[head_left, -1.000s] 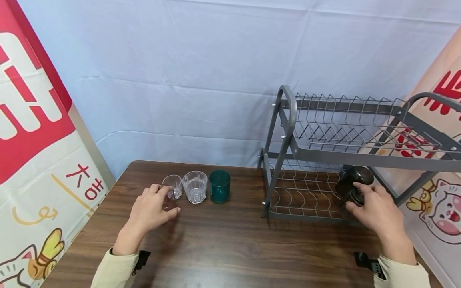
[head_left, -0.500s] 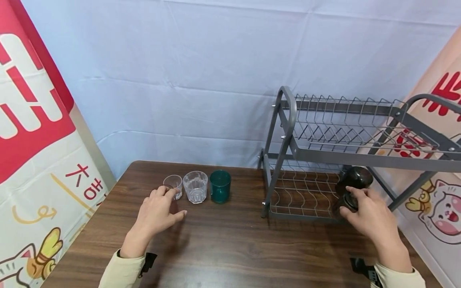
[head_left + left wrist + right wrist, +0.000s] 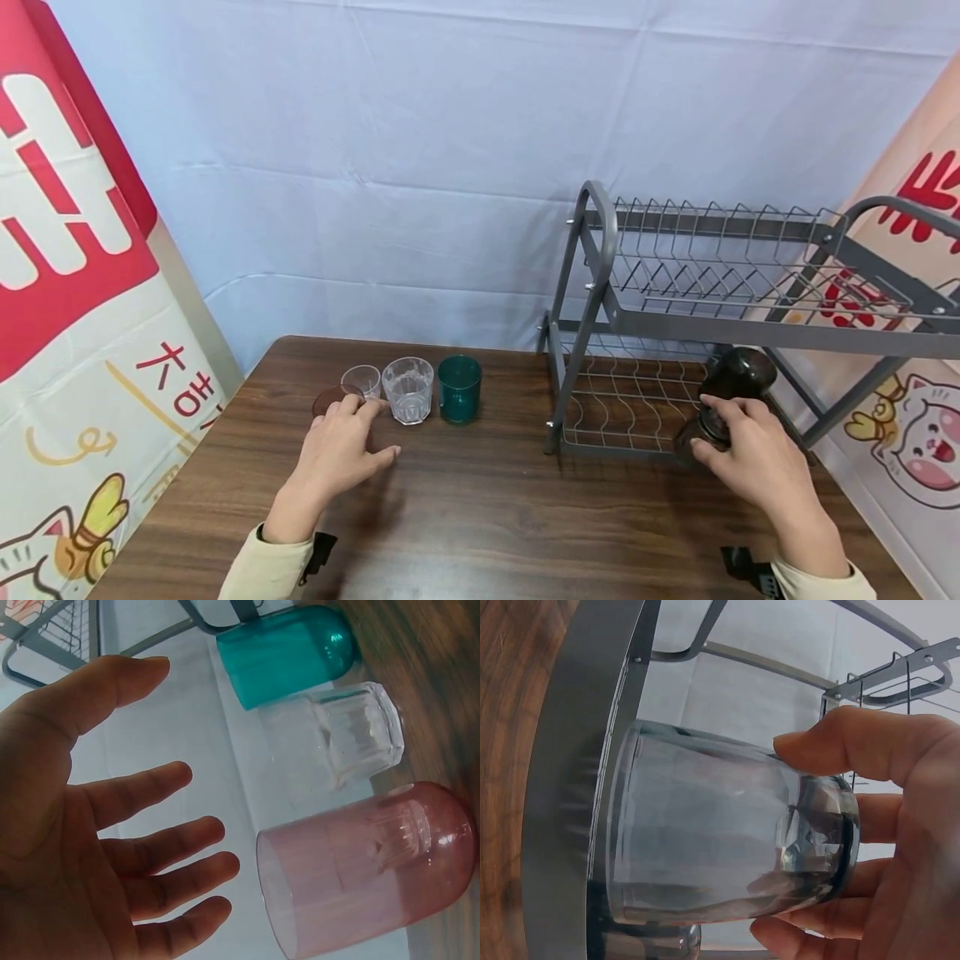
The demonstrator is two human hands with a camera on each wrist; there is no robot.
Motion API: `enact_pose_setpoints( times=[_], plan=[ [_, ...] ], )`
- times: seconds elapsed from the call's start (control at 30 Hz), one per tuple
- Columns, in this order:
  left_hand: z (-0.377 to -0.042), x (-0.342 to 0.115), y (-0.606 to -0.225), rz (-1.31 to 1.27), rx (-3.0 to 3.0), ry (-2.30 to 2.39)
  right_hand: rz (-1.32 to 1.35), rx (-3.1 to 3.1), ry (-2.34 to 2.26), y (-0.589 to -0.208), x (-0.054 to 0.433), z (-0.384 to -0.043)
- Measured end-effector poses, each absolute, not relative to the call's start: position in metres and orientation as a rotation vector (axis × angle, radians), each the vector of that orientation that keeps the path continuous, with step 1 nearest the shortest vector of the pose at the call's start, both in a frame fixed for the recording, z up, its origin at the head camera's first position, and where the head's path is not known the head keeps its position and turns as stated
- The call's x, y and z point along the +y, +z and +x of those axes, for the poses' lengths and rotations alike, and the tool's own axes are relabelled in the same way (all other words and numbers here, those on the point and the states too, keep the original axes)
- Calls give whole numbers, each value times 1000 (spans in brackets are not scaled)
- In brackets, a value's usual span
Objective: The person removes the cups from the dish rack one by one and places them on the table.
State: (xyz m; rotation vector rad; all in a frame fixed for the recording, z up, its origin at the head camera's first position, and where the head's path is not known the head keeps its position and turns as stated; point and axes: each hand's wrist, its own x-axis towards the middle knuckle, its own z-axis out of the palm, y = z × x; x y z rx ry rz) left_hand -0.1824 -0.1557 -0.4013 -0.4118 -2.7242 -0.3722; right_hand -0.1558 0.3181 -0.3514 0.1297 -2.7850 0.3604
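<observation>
My left hand (image 3: 333, 450) hovers in front of a pink tinted glass (image 3: 327, 400), fingers spread. The left wrist view shows a gap between its fingertips and that upright glass. To the right of the pink glass stand a small clear glass (image 3: 364, 380), a larger faceted clear glass (image 3: 408, 392) and a teal glass (image 3: 459, 390). My right hand (image 3: 757, 458) grips a smoky dark glass (image 3: 697, 825) round its thick base. This glass is upside down at the lower rack tier's front edge; whether it touches the wires is unclear.
A grey two-tier dish rack (image 3: 750, 327) stands on the right of the wooden table (image 3: 525, 517). Another dark glass (image 3: 742, 372) sits on its lower tier, behind the held one. The upper tier's front bar passes above and beyond my right hand.
My left hand has come off the pink glass and moved right and nearer to me; the glass stays behind. My right hand has shifted left with the dark glass along the lower tier.
</observation>
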Motion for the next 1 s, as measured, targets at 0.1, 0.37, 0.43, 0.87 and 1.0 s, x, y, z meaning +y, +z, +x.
enact_pose_setpoints(
  times=[0.1, 0.37, 0.43, 0.87, 1.0],
  plan=[
    [-183, -153, -403, -427, -2724, -373, 141, -2793, 365, -352, 315, -155],
    [-183, -147, -407, -446, -2719, -362, 169, -2791, 363, -353, 308, -153],
    [-183, -145, -407, -455, -2714, -363, 180, -2792, 365, -353, 306, -153],
    [-182, -136, -410, -470, -2729, -323, 272, -2783, 393, -351, 293, -150],
    [-183, -132, -410, -482, -2719, -337, 288, -2787, 392, -350, 289, -150]
  ],
)
